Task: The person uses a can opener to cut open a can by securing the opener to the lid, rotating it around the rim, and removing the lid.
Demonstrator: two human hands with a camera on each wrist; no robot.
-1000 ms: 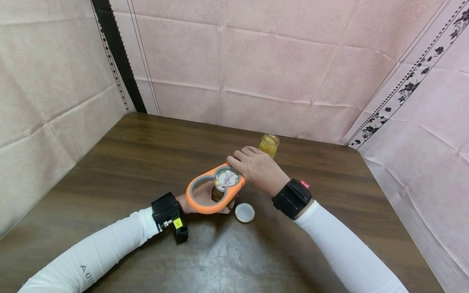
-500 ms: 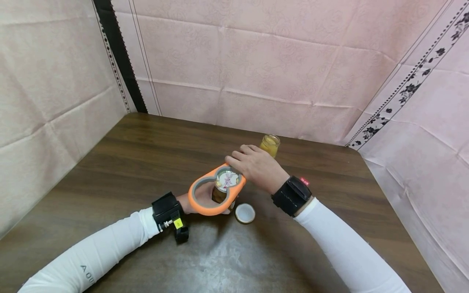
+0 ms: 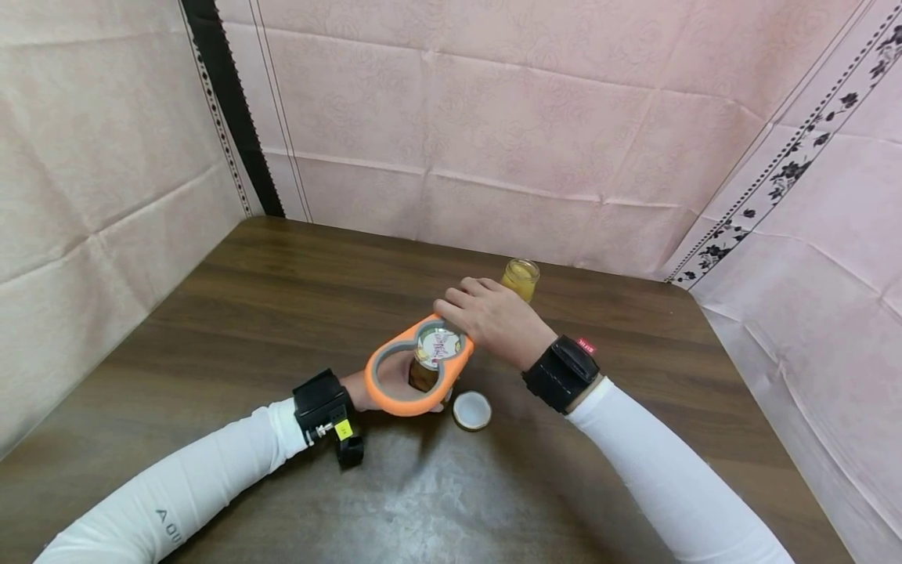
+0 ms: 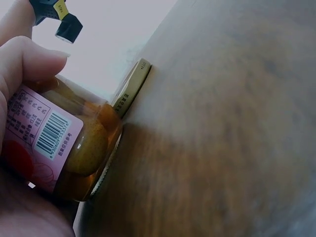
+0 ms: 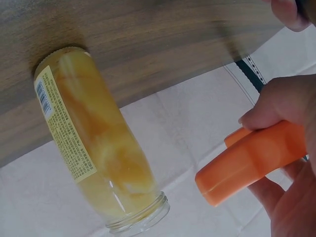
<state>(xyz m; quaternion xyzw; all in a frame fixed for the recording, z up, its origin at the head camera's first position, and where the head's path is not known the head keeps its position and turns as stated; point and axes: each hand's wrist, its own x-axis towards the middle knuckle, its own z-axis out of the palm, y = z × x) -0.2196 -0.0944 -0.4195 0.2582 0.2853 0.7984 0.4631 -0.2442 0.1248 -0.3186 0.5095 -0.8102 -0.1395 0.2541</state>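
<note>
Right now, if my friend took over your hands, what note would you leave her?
Left hand grips the labelled jar, which stands upright on the table.
Right hand grips the end of the orange jar opener, whose ring sits over that jar's lid.
Done: another jar behind stands open; a loose lid lies beside the gripped jar.
Left, probably: twist this lid off and lift the opener away.

Head view: high, looking down at table [image 3: 211, 313]. Wrist views: close, low, sideways. All share tabletop.
</note>
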